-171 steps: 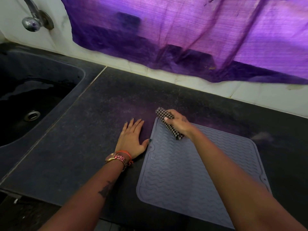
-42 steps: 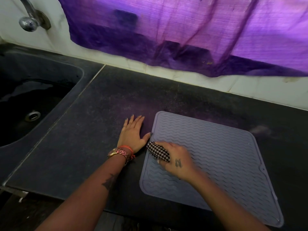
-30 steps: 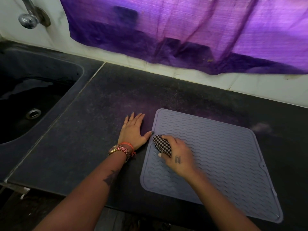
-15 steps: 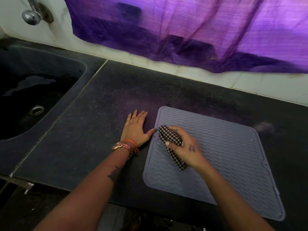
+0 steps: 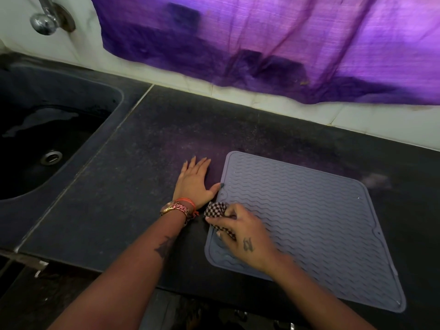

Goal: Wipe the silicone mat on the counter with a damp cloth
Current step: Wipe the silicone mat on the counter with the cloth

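Head view, only one given. Grey mat (image 5: 309, 222) w/ wavy ridges lies flat on the dark worktop (image 5: 133, 186), right of centre, its near edge close to the worktop's front edge.

Left hand (image 5: 194, 182) lies flat on the worktop just beside the mat's left edge, palm down, fingers straight & together pointing away from the person; thumb splayed out to the right, its tip touching the mat's rim. Nothing in its grip. Watch (image 5: 175, 208) & orange thread band (image 5: 188, 202) on that wrist, forearm running back toward the lower left w/ a small tattoo on it.

Right hand (image 5: 242, 236) sits over the mat's near-left part, back of hand up, forearm coming in from the lower right. Fingers curled round a black & white checked cloth (image 5: 215, 211), bunched up; grip closed on it, cloth pressed on the mat right at its left rim, part poking out past the fingertips toward the left wrist. Small tattoo on the back of the hand.

Left: dark sink (image 5: 47, 139) w/ metal drain, tap (image 5: 45, 20) on the wall above. Purple cloth sheet (image 5: 285, 39) hangs along the back wall.
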The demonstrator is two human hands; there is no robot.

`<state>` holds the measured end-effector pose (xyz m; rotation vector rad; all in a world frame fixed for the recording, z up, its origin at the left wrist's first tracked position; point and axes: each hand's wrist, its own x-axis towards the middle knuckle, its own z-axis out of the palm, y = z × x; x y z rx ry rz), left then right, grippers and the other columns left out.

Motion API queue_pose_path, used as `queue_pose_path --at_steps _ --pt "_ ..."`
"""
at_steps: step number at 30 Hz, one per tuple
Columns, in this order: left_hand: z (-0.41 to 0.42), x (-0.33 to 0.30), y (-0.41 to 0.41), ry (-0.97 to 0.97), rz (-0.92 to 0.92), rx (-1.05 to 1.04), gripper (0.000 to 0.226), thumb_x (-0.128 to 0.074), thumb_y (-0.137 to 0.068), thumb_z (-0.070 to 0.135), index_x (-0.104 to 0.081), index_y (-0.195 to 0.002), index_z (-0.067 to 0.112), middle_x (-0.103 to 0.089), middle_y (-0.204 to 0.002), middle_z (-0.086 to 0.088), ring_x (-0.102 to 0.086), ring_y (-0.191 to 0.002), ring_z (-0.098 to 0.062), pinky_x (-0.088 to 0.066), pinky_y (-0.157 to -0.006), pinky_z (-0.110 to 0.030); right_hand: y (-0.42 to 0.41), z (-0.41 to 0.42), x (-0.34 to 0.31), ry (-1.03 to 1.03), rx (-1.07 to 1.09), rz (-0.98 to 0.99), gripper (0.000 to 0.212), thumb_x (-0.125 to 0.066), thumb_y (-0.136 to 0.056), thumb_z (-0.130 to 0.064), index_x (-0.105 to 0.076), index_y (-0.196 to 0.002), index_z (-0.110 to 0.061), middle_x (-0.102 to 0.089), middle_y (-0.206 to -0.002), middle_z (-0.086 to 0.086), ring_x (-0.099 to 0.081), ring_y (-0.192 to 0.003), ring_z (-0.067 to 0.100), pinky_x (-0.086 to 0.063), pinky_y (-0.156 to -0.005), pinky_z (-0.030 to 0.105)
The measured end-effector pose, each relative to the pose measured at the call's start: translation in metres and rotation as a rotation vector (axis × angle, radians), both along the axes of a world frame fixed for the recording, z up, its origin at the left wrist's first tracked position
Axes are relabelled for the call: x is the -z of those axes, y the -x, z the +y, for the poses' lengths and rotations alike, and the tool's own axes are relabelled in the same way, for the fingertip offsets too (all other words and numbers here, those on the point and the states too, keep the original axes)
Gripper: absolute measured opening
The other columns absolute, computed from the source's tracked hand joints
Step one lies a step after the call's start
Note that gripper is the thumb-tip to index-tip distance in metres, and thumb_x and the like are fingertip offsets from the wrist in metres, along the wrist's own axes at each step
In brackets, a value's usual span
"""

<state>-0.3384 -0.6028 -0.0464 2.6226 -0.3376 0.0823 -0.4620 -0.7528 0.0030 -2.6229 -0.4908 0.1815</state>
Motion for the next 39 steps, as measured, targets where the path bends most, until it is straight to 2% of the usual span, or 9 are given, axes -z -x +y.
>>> queue_pose_path --at_steps 5,11,15,19,23,25,29,33,39 --pt "0.000 0.000 0.000 0.014 0.005 -0.001 0.077 -0.052 -0.085 0.053 -0.023 -0.147 0.018 -0.024 -0.155 -0.003 -0.009 -0.146 -0.023 0.003 -0.119 -0.035 -0.022 -0.022 -0.013 -0.205 0.176 -0.027 0.054 -0.064 -0.083 -0.032 -0.047 -0.134 -0.033 -0.056 -0.121 -0.006 -0.047 -0.106 0.003 -0.032 -0.082 0.014" --pt "-0.001 0.000 0.000 -0.002 -0.003 -0.011 0.076 -0.052 -0.084 0.052 -0.023 -0.146 0.018 -0.025 -0.155 -0.002 -0.010 -0.145 -0.023 0.002 -0.118 -0.035 -0.031 -0.017 0.004 0.145 0.185 0.019 0.059 -0.054 -0.086 -0.032 -0.032 -0.140 -0.038 -0.039 -0.134 0.002 -0.038 -0.118 0.020 -0.034 -0.096 0.029" --pt "-0.001 0.001 -0.001 -0.007 0.003 -0.005 0.077 -0.052 -0.084 0.053 -0.024 -0.146 0.018 -0.025 -0.154 -0.002 -0.011 -0.145 -0.023 0.001 -0.119 -0.036 -0.014 -0.008 0.009 0.231 0.106 -0.090 0.058 -0.049 -0.087 -0.028 -0.030 -0.142 -0.036 -0.041 -0.135 0.002 -0.037 -0.116 0.020 -0.035 -0.093 0.029" --pt "-0.001 0.001 -0.001 -0.010 0.008 -0.008 0.077 -0.050 -0.085 0.056 -0.023 -0.147 0.019 -0.025 -0.155 -0.002 -0.010 -0.145 -0.023 0.001 -0.119 -0.036 0.005 -0.005 0.004 0.239 0.015 -0.054 0.056 -0.048 -0.087 -0.031 -0.031 -0.140 -0.036 -0.042 -0.133 0.001 -0.038 -0.118 0.020 -0.037 -0.097 0.032" --pt "-0.001 0.001 -0.001 -0.019 0.012 -0.008 0.077 -0.049 -0.085 0.056 -0.023 -0.147 0.019 -0.025 -0.155 -0.002 -0.010 -0.145 -0.022 0.001 -0.119 -0.036 0.000 -0.022 -0.014 0.061 -0.147 0.118 0.049 -0.054 -0.087 -0.032 -0.043 -0.133 -0.043 -0.054 -0.127 -0.009 -0.046 -0.113 0.006 -0.040 -0.093 0.028" --pt "-0.001 0.002 -0.001 -0.014 0.007 -0.008 0.077 -0.050 -0.085 0.055 -0.023 -0.147 0.019 -0.025 -0.155 -0.002 -0.010 -0.145 -0.022 0.002 -0.119 -0.035 -0.012 -0.031 -0.020 -0.057 -0.092 0.123 0.049 -0.056 -0.087 -0.033 -0.043 -0.132 -0.045 -0.055 -0.129 -0.015 -0.047 -0.110 -0.001 -0.036 -0.089 0.022" --pt "0.000 0.001 -0.001 -0.007 0.002 -0.014 0.077 -0.052 -0.084 0.054 -0.023 -0.147 0.018 -0.026 -0.154 -0.003 -0.010 -0.145 -0.023 0.002 -0.118 -0.036 -0.032 -0.028 -0.009 0.124 0.108 -0.036 0.056 -0.052 -0.088 -0.032 -0.032 -0.139 -0.037 -0.048 -0.136 -0.006 -0.042 -0.119 0.015 -0.033 -0.092 0.027" --pt "-0.001 0.001 -0.001 -0.021 0.009 0.001 0.082 -0.050 -0.082 0.060 -0.023 -0.147 0.019 -0.025 -0.155 -0.002 -0.009 -0.145 -0.023 0.003 -0.118 -0.036 -0.023 -0.012 0.006 0.297 0.092 -0.079 0.063 -0.050 -0.087 -0.027 -0.024 -0.144 -0.030 -0.039 -0.139 0.000 -0.036 -0.118 0.020 -0.038 -0.092 0.030" --pt "0.000 0.001 -0.001 -0.021 0.017 0.010 0.084 -0.048 -0.081 0.065 -0.023 -0.147 0.018 -0.025 -0.155 -0.002 -0.010 -0.145 -0.024 0.002 -0.119 -0.037 0.005 -0.010 0.001 0.273 -0.057 -0.045 0.062 -0.048 -0.087 -0.026 -0.024 -0.144 -0.035 -0.038 -0.140 -0.001 -0.034 -0.120 0.021 -0.035 -0.097 0.031"
